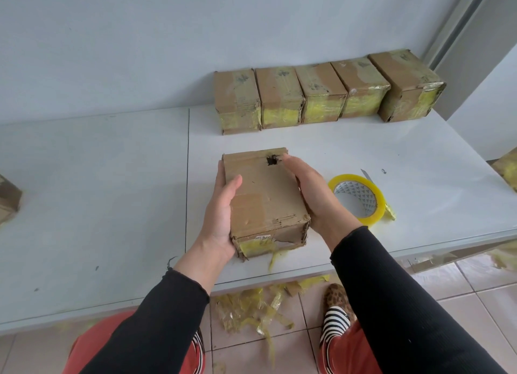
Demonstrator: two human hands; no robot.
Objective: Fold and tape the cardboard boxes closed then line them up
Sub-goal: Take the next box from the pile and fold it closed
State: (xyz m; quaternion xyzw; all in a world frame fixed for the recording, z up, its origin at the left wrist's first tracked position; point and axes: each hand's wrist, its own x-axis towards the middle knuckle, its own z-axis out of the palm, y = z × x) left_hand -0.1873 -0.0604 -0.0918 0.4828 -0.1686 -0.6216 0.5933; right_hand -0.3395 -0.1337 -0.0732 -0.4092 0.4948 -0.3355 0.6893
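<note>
Cardboard box (265,203) sits near the table's (112,192) near edge, flaps closed, a torn hole near its far end, yellow tape on the near face; left hand (221,220) grasps its left side with thumb over the top, right hand (316,197) presses flat-fingered along its right side. Just right of the right hand lies a tape roll (356,199), a small blade (366,175) touching its far edge; far across bare tabletop, a row of five taped boxes (327,91) lines the wall. Another box (8,203) shows at the left frame edge, tape scraps (251,309) litter the floor below.
</note>
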